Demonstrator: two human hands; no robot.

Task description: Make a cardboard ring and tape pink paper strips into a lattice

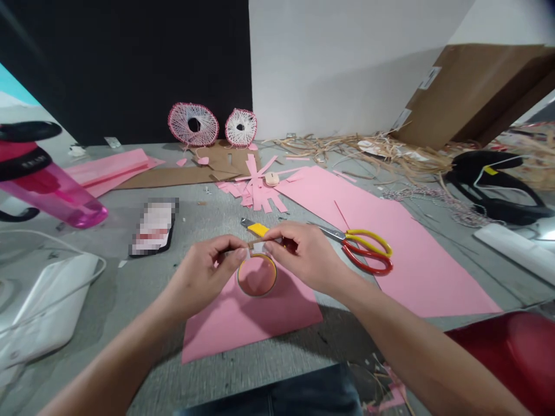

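Soft shadow dulls the near pink sheet, while the phone appears pixelated

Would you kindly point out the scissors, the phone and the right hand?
Scissors [346, 237], head view: on the pivot.
Phone [155, 225], head view: on its screen.
Right hand [307, 254], head view: on its back.

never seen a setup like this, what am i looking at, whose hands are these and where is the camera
There is no machine: these are one person's bare left hand and right hand. The camera is worn on their head, looking forward and down. Their fingertips meet at a small pale strip, too small to identify, above a ring-shaped roll, perhaps tape, over pink paper. Around them lie a yellow cutter, scissors and a phone.
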